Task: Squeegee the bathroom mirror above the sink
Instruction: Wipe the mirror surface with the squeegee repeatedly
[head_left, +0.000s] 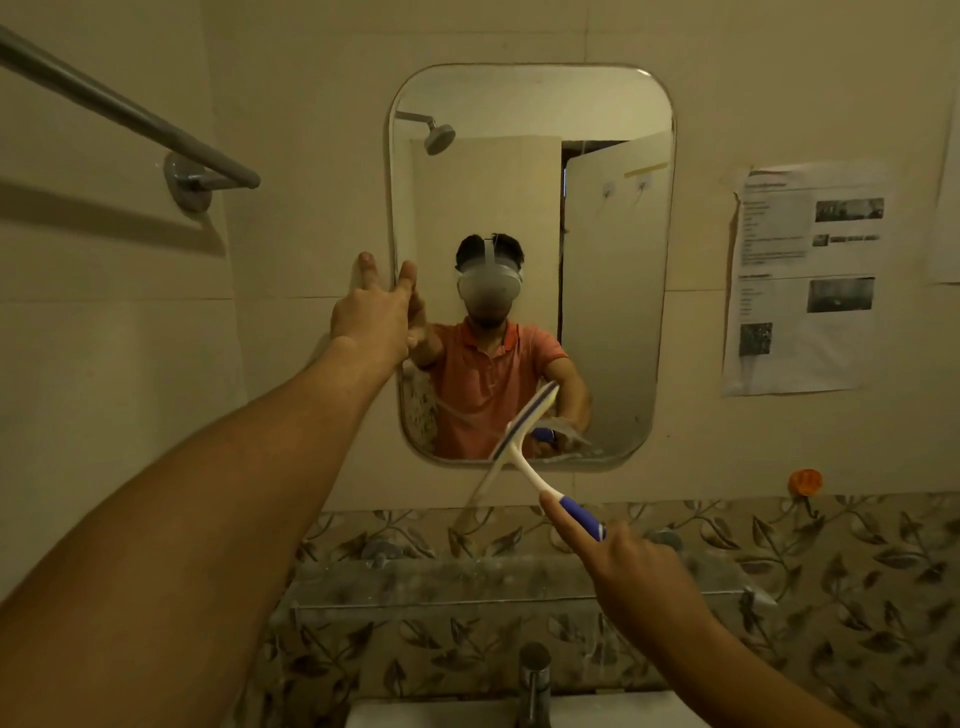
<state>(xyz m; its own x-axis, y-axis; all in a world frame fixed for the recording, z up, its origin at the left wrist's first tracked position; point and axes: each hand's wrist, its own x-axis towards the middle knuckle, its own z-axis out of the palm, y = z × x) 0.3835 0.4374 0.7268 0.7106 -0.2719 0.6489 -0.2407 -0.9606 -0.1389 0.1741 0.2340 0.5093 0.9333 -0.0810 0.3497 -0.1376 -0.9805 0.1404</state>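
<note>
Chrome tap and the white sink lie nearest, below and between the hands. Just beyond, a glass shelf juts from the leaf-patterned tiles under the right hand, so there is little room for a low pull there.

The right hand is wrapped round the purple handle of the squeegee, with the forefinger laid along it. The handle slants up and leftward from the hand. The blade sits tilted across it, upper end over the lower part of the mirror, lower end blurred past the bottom edge. I cannot tell whether the rubber meets the glass.

Farther out, the left hand is flat, fingers straight, pressing at the mirror's left edge about halfway up. It is above the right hand and well apart from it.

The mirror's long axis stands upright, and nearly all its glass lies above the blade and rightward of the left hand. By my judgement the right hand does the work, and its open room is upward. A taped paper sheet hangs on the wall beyond the right hand, clear of the glass
</note>
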